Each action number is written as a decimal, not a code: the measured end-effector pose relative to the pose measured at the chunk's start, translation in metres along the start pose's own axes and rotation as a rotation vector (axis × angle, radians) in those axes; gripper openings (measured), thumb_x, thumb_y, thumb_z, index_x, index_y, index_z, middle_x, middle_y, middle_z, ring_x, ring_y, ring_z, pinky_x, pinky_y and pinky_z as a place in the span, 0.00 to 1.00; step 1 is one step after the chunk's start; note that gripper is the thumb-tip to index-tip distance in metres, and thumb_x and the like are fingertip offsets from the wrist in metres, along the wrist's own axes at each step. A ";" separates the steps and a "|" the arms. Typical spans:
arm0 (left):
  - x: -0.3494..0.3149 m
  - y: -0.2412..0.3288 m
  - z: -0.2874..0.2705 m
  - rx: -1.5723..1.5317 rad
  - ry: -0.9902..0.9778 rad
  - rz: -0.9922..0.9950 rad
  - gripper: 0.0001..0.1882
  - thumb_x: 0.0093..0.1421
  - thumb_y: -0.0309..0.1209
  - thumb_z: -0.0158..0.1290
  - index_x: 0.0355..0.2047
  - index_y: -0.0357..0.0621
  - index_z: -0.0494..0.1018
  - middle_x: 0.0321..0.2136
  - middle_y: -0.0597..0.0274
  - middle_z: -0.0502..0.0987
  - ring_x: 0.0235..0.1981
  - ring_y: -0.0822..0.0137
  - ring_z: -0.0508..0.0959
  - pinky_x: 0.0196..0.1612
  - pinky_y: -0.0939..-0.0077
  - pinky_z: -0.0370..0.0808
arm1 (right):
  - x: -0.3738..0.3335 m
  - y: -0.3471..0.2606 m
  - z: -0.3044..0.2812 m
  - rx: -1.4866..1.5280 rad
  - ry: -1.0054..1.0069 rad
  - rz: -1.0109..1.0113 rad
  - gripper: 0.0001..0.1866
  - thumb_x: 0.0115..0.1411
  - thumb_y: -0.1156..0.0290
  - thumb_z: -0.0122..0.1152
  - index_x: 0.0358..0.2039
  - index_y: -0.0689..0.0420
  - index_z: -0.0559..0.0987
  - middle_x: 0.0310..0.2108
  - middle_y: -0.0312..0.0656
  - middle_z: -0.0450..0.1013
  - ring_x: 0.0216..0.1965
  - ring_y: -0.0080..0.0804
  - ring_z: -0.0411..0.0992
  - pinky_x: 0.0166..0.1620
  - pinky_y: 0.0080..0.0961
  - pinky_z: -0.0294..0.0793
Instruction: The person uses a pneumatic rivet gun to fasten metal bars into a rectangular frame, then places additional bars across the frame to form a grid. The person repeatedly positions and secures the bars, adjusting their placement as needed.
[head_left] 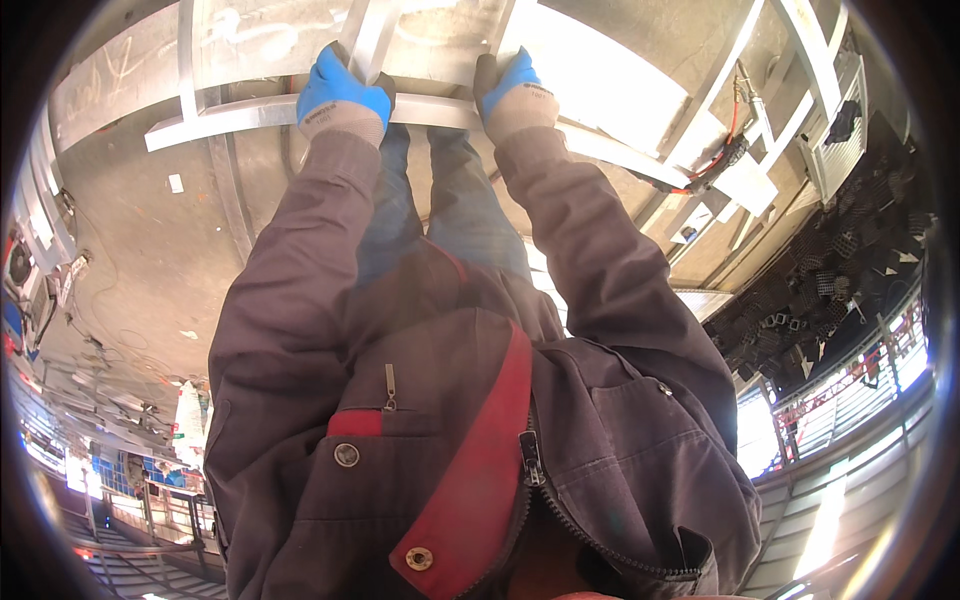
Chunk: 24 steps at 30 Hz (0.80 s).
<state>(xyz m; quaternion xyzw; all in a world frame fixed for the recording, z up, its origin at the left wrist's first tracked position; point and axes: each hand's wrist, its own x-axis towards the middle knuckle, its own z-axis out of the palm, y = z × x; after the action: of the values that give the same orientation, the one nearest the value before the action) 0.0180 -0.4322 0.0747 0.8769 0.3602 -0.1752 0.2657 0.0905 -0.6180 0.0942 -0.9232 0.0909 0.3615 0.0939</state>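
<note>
A pale metal frame [435, 111] of straight bars lies across the top of the view in front of my legs. My left hand [345, 100], in a blue and grey work glove, is closed round it where an upright bar [369, 45] meets the long crossbar. My right hand [517, 92], gloved the same way, grips the frame a short way to the right, beside a second upright bar [508, 28]. Thumbs face each other across the gap. The undersides of the fingers are hidden behind the metal.
More metal bars [805, 60] stand at the upper right, with a red cable [728, 150] running among them. Dark blocks [820, 290] are heaped at the right. Loose cables and clutter lie on the concrete floor [140, 240] to the left. A railing [150, 500] shows at lower left.
</note>
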 end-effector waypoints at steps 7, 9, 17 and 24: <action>0.001 0.001 -0.002 -0.026 -0.014 -0.006 0.42 0.51 0.42 0.66 0.63 0.40 0.65 0.55 0.47 0.78 0.54 0.48 0.80 0.57 0.59 0.76 | 0.005 -0.004 -0.011 -0.101 -0.095 0.027 0.38 0.68 0.43 0.46 0.66 0.61 0.64 0.48 0.57 0.80 0.49 0.57 0.79 0.55 0.45 0.75; 0.001 0.001 -0.002 -0.021 0.007 0.010 0.42 0.51 0.43 0.66 0.63 0.40 0.65 0.55 0.47 0.78 0.54 0.48 0.80 0.57 0.59 0.76 | 0.005 -0.005 -0.008 -0.146 -0.080 0.014 0.39 0.68 0.43 0.46 0.68 0.61 0.62 0.47 0.57 0.81 0.49 0.57 0.80 0.55 0.45 0.75; 0.001 0.000 -0.002 -0.009 -0.008 0.002 0.42 0.51 0.43 0.67 0.63 0.40 0.65 0.55 0.47 0.78 0.53 0.48 0.80 0.57 0.59 0.76 | 0.009 -0.004 -0.001 -0.097 -0.055 0.033 0.44 0.68 0.44 0.44 0.74 0.58 0.46 0.42 0.59 0.82 0.47 0.58 0.80 0.53 0.46 0.75; 0.001 -0.001 0.000 -0.040 0.006 0.009 0.42 0.50 0.42 0.66 0.63 0.39 0.65 0.55 0.46 0.78 0.54 0.48 0.80 0.57 0.59 0.76 | 0.010 -0.002 0.005 -0.056 -0.020 0.021 0.43 0.66 0.47 0.45 0.73 0.59 0.47 0.40 0.59 0.82 0.45 0.60 0.80 0.52 0.47 0.75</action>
<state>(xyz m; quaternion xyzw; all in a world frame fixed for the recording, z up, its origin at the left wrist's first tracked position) 0.0181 -0.4313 0.0743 0.8735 0.3605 -0.1641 0.2831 0.0945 -0.6160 0.0839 -0.9207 0.0894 0.3741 0.0652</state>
